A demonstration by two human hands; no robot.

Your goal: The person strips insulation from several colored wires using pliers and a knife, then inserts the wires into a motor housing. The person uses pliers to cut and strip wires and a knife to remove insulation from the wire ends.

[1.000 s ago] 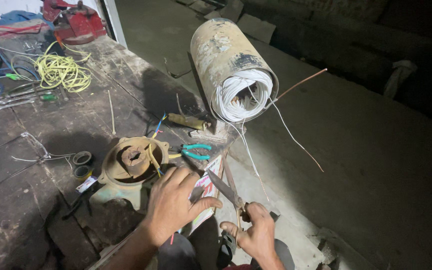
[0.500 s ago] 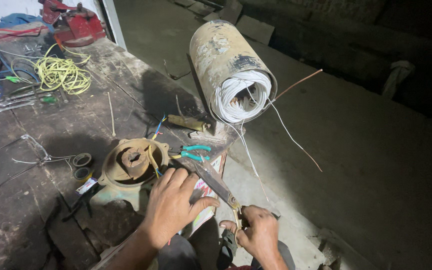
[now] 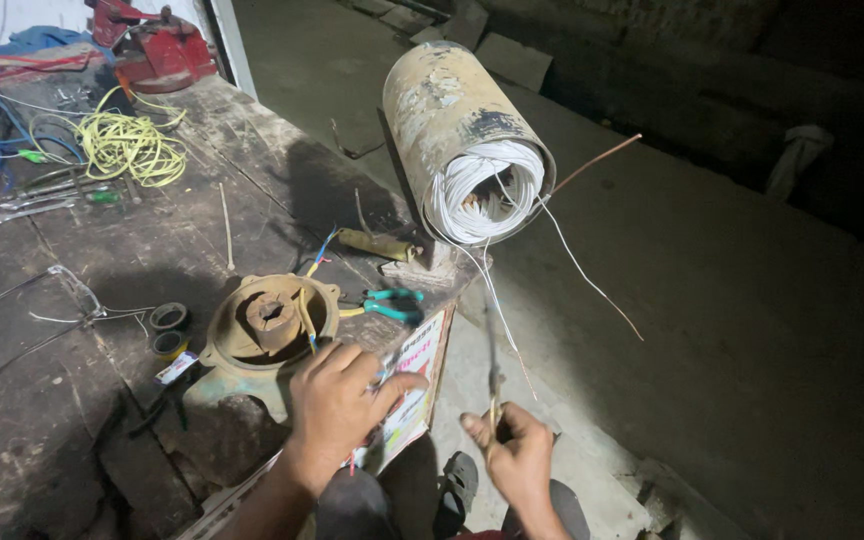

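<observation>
My left hand (image 3: 340, 408) lies at the bench's front edge, fingers curled and thumb stretched over a printed card (image 3: 420, 372) that it pins against the edge. My right hand (image 3: 514, 452), lower and to the right, is closed around a thin, blurred, blade-like tool (image 3: 492, 372) that points straight up. Above it a rusty cylindrical motor stator (image 3: 444, 105) rests on the bench corner, its open end packed with white slot insulation (image 3: 482, 190). White strands (image 3: 574, 262) hang from it toward my right hand. A round rusty end cover (image 3: 270, 322) sits just beyond my left hand.
Green-handled pliers (image 3: 393, 302) lie between the cover and the stator. Two tape rolls (image 3: 166, 330), loose wires, a yellow wire coil (image 3: 128, 147) and a red vise (image 3: 154, 48) sit further left and back. A copper wire (image 3: 600, 157) juts right from the stator. The concrete floor (image 3: 712, 330) drops away to the right.
My right hand has swung the thin tool from a slant across the card to upright and has shifted slightly right. My left hand has stayed on the card.
</observation>
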